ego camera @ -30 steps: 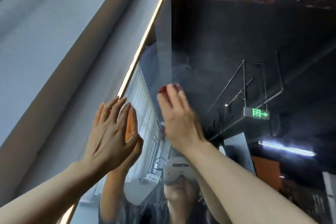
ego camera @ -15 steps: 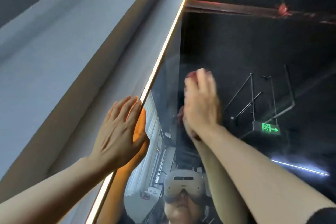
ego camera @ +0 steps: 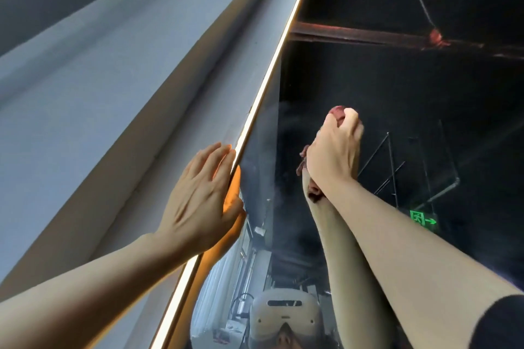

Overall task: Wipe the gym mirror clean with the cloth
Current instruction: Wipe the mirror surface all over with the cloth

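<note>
- Right hand (ego camera: 333, 150), head view: raised high w/ fingers curled round a bunched red cloth (ego camera: 337, 114), pressing it onto the mirror glass (ego camera: 382, 88). Cloth pokes out above the fingertips; a bit more of it shows below the wrist, on the thumb side, though some of that red may be reflection.
- Why held so, prob.: a wadded cloth gives a firm pad, and the palm behind it puts pressure on the glass for scrubbing.
- Left hand (ego camera: 198, 198): flat, fingers straight and close together, holding nothing. It rests across the lit mirror frame edge (ego camera: 263, 99), fingertips at the frame, palm partly on the grey wall (ego camera: 113, 93) beside it. Looks like a brace for balance while the other arm reaches up.
- Cloth rel. to hands: in the right hand's grip, between palm and glass; well apart from the left hand, up and to its right.
- Mirror: cloth sits in the upper left part of the glass, near the frame's left edge but not touching it. Faint hazy streaks show on the glass betw. cloth and frame, so that strip prob. needs more passes.
- Reflection: green exit sign (ego camera: 422, 218) lower right, dark ceiling, headset at bottom.
</note>
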